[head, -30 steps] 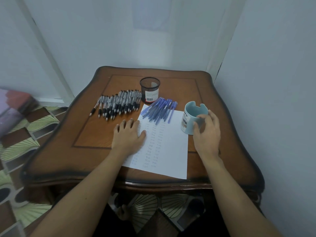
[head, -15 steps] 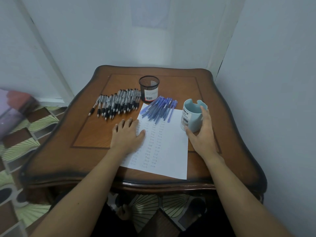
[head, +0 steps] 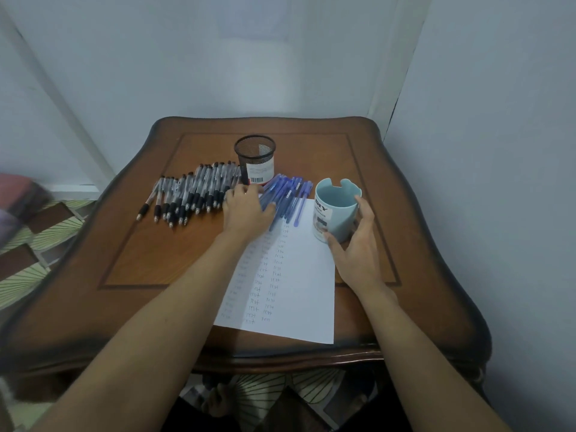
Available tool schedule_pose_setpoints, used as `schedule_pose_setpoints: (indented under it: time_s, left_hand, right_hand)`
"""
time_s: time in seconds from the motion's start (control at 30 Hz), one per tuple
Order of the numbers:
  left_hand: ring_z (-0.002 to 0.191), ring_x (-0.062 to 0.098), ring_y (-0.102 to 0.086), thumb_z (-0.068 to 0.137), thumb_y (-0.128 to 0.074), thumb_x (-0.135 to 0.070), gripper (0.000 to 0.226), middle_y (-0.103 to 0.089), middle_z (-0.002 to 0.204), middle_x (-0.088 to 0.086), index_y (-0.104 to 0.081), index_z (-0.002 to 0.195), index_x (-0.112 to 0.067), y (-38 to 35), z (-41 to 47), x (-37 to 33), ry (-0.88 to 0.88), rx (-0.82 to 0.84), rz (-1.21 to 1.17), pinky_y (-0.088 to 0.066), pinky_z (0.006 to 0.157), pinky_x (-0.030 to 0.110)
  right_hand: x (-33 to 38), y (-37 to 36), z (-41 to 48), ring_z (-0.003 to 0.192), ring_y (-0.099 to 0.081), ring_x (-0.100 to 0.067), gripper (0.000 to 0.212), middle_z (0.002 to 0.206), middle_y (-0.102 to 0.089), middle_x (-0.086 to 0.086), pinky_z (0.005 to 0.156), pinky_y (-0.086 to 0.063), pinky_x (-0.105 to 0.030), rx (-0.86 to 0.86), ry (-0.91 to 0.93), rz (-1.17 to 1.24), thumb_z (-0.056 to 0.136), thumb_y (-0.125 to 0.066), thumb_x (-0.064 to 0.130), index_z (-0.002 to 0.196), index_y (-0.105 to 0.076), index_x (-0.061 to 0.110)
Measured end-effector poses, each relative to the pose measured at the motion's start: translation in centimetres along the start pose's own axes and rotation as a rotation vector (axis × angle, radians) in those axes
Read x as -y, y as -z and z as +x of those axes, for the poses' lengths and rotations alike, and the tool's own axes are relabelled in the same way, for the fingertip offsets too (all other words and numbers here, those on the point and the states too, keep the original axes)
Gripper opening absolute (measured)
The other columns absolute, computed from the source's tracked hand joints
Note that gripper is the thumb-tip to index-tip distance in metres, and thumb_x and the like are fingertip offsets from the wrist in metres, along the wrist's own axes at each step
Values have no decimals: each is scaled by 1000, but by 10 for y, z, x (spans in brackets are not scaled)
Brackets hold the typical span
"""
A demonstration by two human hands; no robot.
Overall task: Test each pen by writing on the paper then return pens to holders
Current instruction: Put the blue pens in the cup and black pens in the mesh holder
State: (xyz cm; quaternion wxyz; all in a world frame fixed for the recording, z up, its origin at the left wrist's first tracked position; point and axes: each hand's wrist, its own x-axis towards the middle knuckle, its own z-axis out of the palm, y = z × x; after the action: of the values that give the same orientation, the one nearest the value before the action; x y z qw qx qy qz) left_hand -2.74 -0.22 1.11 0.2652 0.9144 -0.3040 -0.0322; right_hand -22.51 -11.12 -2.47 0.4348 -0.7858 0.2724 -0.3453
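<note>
A white paper with columns of handwritten test words lies on the wooden table. Several blue pens lie in a pile at the paper's far edge. My left hand is on the left part of that pile, fingers curled down over the pens and thumb across them. My right hand grips the light blue holder, which stands upright and empty on the paper's right corner. A black mesh holder stands empty behind the pens. Several black-grip pens lie in a row to its left.
White walls close in behind the table and on its right. A patterned floor shows to the left and under the table's front edge. Bare wood lies left of the paper and behind the holders.
My left hand left the paper's left edge and moved forward onto the blue pens. My right hand shifted its grip lower on the light blue holder, which stays in place.
</note>
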Motion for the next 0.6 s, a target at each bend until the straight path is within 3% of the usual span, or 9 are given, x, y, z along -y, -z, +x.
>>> schedule_pose_setpoints:
  time_s: [0.17, 0.27, 0.4, 0.53, 0.6]
  left_hand:
    - [114, 32, -52, 90, -67, -49, 50, -59, 119, 13, -52, 118, -10, -14, 37, -12, 22, 15, 0, -47, 95, 47]
    - [108, 36, -59, 86, -70, -52, 61, -61, 118, 16, -48, 121, -7, -17, 48, -16, 48, 41, 71, -53, 87, 46]
    - [96, 32, -59, 88, -69, -41, 54, -60, 111, 15, -49, 118, -1, -16, 54, -19, 38, 116, 73, -49, 74, 39]
    - [81, 25, -52, 91, -67, -37, 34, -55, 92, 9, -50, 90, -7, -15, 51, -24, 20, 157, 146, -41, 68, 33]
    - [79, 24, -53, 91, -67, -35, 33, -57, 90, 10, -50, 86, -7, -15, 48, -25, 19, 182, 195, -42, 66, 32]
  right_hand:
    - [-4, 0, -1, 141, -38, -10, 81, 154, -36, 10, 110, -46, -39, -3, 30, -36, 90, -74, 27, 146, -18, 43]
    - [-7, -1, 0, 141, -39, -11, 80, 154, -36, 9, 109, -46, -39, 6, 41, -26, 90, -74, 25, 144, -18, 43]
    - [-9, -3, 1, 141, -39, -11, 79, 154, -36, 9, 109, -46, -36, -4, 52, -29, 90, -73, 27, 145, -19, 41]
    - [-8, -2, 1, 141, -39, -11, 78, 154, -37, 8, 109, -47, -37, -10, 57, -25, 90, -73, 27, 143, -19, 44]
    - [-6, -1, 0, 141, -38, -11, 78, 154, -36, 8, 109, -46, -37, -6, 54, -21, 90, -73, 26, 142, -19, 46]
